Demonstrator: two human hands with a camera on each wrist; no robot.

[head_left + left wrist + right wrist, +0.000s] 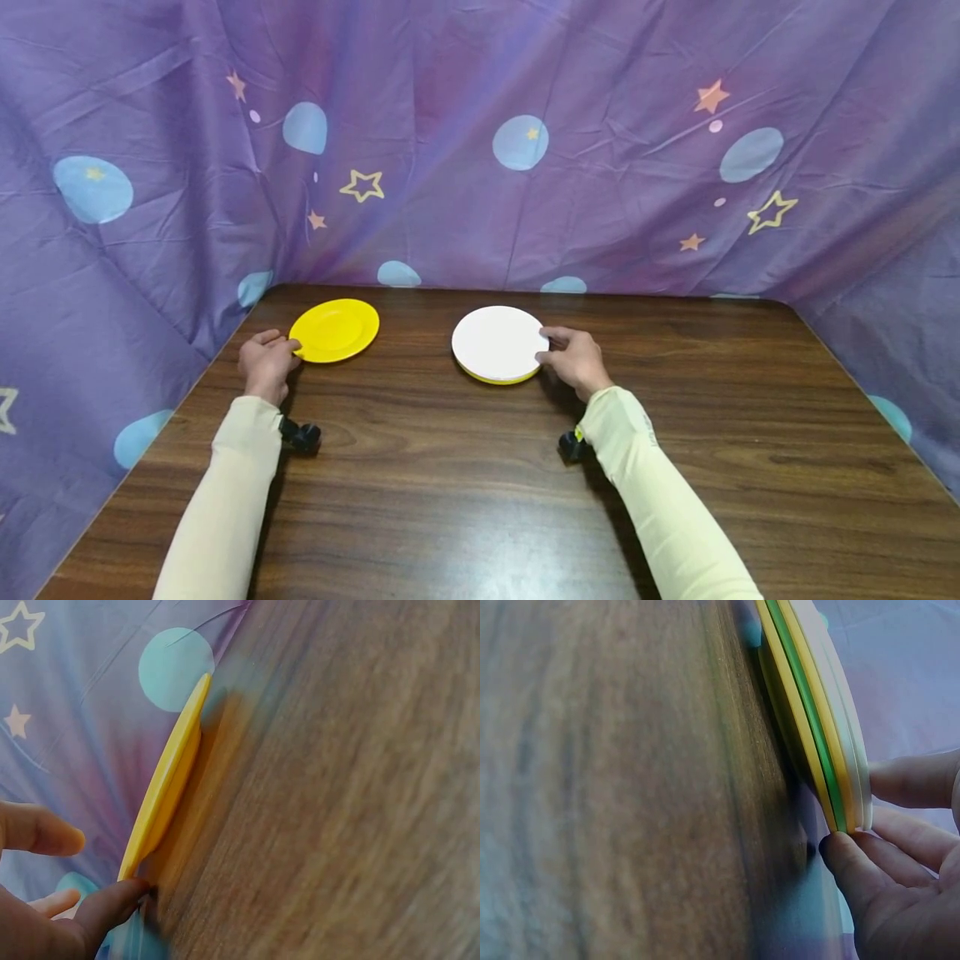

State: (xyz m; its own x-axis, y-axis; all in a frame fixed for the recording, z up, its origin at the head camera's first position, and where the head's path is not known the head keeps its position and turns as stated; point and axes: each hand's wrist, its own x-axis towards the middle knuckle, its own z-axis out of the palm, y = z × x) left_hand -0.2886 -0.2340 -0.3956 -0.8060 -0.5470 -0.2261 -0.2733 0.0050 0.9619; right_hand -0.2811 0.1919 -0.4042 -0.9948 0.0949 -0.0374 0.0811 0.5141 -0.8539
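Observation:
A yellow plate (334, 330) lies at the back left of the table. My left hand (267, 365) is at its near left rim. One fingertip touches the rim's lower edge in the left wrist view, while another finger (45, 831) stays apart from the plate. A round stack of plates (500, 342) is at the back middle, a white one on top. In the right wrist view, yellow and green rims (815, 727) show beneath the white. My right hand (577, 360) grips the stack's right edge between thumb and fingers. Whether the stack touches the table I cannot tell.
The brown wood-grain table (450, 483) runs back to a purple curtain (450, 100) printed with stars and blue ovals. The curtain also hangs at both sides. Small black cameras (302, 437) are strapped at both wrists, over pale sleeves (225, 500).

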